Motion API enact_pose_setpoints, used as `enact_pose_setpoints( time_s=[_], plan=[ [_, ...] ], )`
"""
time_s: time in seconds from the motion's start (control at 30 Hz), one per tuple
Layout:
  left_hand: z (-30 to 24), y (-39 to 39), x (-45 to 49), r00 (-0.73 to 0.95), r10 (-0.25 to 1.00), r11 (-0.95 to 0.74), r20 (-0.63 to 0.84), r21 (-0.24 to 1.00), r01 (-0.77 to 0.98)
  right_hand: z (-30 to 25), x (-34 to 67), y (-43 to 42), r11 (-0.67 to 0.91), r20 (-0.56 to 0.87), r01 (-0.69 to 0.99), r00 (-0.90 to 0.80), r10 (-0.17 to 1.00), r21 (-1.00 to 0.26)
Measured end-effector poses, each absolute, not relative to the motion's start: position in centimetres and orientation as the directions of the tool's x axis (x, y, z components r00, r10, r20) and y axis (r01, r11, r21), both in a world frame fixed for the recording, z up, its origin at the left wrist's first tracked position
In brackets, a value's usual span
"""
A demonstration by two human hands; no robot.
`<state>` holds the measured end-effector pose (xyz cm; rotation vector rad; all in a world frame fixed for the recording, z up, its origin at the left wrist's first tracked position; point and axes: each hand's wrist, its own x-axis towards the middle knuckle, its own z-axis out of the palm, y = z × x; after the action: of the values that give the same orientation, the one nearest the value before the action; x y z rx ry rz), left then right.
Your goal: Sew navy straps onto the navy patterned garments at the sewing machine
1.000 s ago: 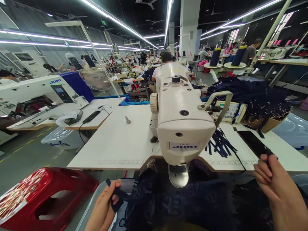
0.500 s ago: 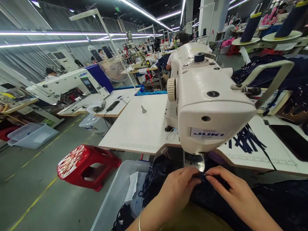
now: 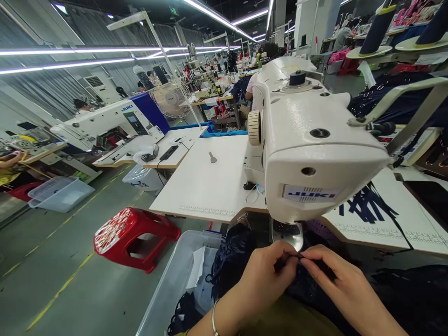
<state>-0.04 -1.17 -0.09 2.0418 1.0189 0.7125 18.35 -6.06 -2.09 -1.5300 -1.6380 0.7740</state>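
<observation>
My left hand (image 3: 271, 268) and my right hand (image 3: 331, 266) meet fingertip to fingertip just in front of the sewing machine (image 3: 322, 154). Each hand is closed in a pinch. Between them is a small dark piece that looks like part of the navy fabric (image 3: 304, 284) hanging over my lap; its exact shape is hidden by the fingers. Right behind the fingertips sits the shiny metal plate (image 3: 287, 235) at the machine's needle end. More dark fabric (image 3: 234, 254) lies bunched to the left of my left hand.
A clear plastic bin (image 3: 168, 275) stands at my left, a red stool (image 3: 136, 238) beyond it. The white table (image 3: 203, 182) carries a small flat grey tool (image 3: 212, 157). Cut navy strips (image 3: 371, 205) and a black phone (image 3: 429, 198) lie on the right side.
The view has shifted slightly, so the surroundings sit further right. My fingertips have drawn closer together, and the left fingers are curled more tightly over the dark piece.
</observation>
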Motion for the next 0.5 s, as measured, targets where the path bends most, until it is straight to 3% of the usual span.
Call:
enact_pose_setpoints(
  time_s=[0.2,0.4,0.5],
  plan=[
    [-1.0,-1.3,0.3,0.551,0.783,-0.593,0.289,0.614,0.521,-1.9,17.6,-6.2,0.196,0.226,0.447,0.014,0.974,-0.873],
    [-0.3,-1.4,-0.2,0.673,0.667,-0.712,0.318,0.536,0.453,-1.2,18.1,-6.1,-0.172,-0.199,0.286,-0.068,0.978,-0.943],
    [-0.3,-1.5,-0.2,0.69,0.643,-0.751,0.333,0.452,0.481,-1.3,18.3,-6.0,-0.138,-0.197,0.37,-0.128,0.972,-0.919]
  ],
)
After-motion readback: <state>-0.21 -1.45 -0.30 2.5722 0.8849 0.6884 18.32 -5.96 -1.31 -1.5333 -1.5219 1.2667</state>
